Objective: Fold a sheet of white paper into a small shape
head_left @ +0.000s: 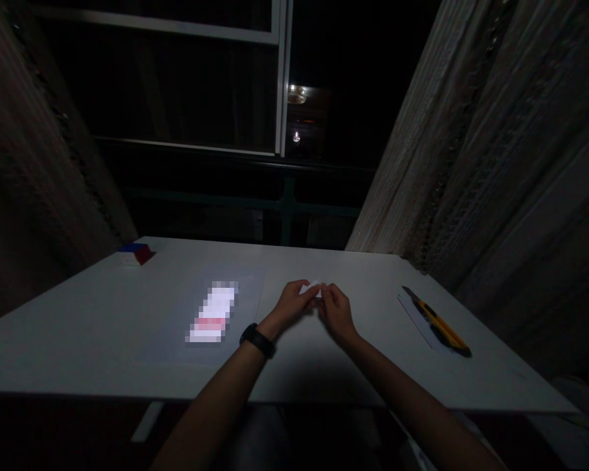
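The small white paper (316, 286) is held up in front of the person, just above the middle of the counter (78, 311). The left hand (297, 299), with a dark watch (258, 340) on its wrist, pinches the paper from 1 side between thumb and fingers. The right hand (337, 310) closes in from the other side, its thumb and fingertips drawn together and apparently pinching the paper's right edge, though the fingers hide most of that contact.

As for progress, the paper looks to be mid-handling: it is in 2 hands rather than set down, and no finished shape can be made out. Whether it has been folded or creased cannot be told, since so little of it shows; any shaping, and laying it down, would be what remains.

A yellow and black cutter (442, 325) lies to the right, partly over a thin white piece (419, 322), and neither is being touched. To the left, a glowing phone (213, 313), its screen blurred out, lies over a large pale sheet (248, 297). A red, blue and white block (135, 254) sits near the far left corner, well apart from the hands.
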`<state>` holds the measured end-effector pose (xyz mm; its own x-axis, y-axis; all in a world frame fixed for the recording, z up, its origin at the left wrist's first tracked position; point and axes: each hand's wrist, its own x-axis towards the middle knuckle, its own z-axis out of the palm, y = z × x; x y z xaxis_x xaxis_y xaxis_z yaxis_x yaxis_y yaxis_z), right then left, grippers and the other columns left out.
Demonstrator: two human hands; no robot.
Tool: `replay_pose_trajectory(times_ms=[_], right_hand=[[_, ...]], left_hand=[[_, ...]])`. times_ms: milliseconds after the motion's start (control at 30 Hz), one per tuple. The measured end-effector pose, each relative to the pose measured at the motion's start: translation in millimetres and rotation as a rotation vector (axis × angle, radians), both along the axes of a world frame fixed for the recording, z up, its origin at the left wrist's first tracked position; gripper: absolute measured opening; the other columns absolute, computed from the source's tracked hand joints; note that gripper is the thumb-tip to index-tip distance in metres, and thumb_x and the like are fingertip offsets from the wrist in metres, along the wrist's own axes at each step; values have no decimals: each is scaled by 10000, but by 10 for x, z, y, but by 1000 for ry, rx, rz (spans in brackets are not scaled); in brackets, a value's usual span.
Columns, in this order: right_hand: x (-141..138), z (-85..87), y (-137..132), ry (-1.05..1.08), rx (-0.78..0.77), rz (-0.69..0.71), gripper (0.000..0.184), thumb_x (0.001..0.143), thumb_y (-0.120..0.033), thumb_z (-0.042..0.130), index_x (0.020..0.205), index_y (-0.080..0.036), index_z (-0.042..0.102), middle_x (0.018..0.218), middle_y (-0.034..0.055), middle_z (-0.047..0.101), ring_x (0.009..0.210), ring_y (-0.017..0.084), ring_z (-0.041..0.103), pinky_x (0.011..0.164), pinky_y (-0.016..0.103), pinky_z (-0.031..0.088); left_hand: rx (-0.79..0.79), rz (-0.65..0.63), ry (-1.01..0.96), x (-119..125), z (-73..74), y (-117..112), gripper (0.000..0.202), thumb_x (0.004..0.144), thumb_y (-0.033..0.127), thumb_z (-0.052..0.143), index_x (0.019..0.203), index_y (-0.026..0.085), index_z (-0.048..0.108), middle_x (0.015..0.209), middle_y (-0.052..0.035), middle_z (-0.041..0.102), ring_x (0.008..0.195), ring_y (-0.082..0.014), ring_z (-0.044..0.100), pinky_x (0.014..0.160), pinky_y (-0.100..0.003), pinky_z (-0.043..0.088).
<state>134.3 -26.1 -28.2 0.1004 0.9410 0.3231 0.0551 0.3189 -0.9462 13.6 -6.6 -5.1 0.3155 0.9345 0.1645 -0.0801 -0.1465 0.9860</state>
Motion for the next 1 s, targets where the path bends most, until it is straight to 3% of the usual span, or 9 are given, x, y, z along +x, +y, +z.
replay_pose_trajectory(times_ms=[200, 300, 467, 700, 1000], right_hand=[[-10, 33, -36, -50, 26, -28, 368, 813, -540, 436, 633, -226, 365, 462, -83, 348, 384, 82, 337, 371, 215, 272], [-26, 52, -66, -49, 11, 1, 378, 821, -556, 412, 642, -225, 377, 449, -85, 367, 360, 79, 347, 361, 211, 284], [-15, 47, -73, -53, -5, 49, 410, 824, -580, 388, 642, -214, 410, 425, -76, 407, 347, 77, 382, 368, 202, 313], [-29, 22, -23, 28, -110, 192, 415, 778, -611, 437, 660, -213, 435, 428, -72, 448, 322, 83, 387, 336, 207, 312], [0, 69, -30, 69, -56, 235, 363, 766, -518, 538, 614, -190, 510, 433, -61, 451, 334, 76, 389, 348, 212, 308]], left_hand=[[136, 111, 202, -17, 17, -19, 467, 767, 574, 464, 616, 141, 551, 489, 10, 503, 459, -92, 442, 475, -209, 326], [231, 226, 270, -19, 23, -9, 421, 775, 530, 477, 625, 147, 566, 533, 15, 511, 537, -108, 462, 530, -212, 345], [339, 299, 328, -21, 14, 14, 361, 792, 466, 477, 630, 155, 563, 593, 14, 531, 619, -124, 472, 608, -223, 355], [321, 234, 274, -30, -21, 15, 376, 816, 481, 429, 639, 166, 532, 605, 13, 518, 618, -120, 459, 603, -221, 356], [287, 240, 255, -35, -19, 32, 392, 819, 498, 426, 641, 162, 522, 627, 9, 490, 639, -121, 450, 589, -215, 348]])
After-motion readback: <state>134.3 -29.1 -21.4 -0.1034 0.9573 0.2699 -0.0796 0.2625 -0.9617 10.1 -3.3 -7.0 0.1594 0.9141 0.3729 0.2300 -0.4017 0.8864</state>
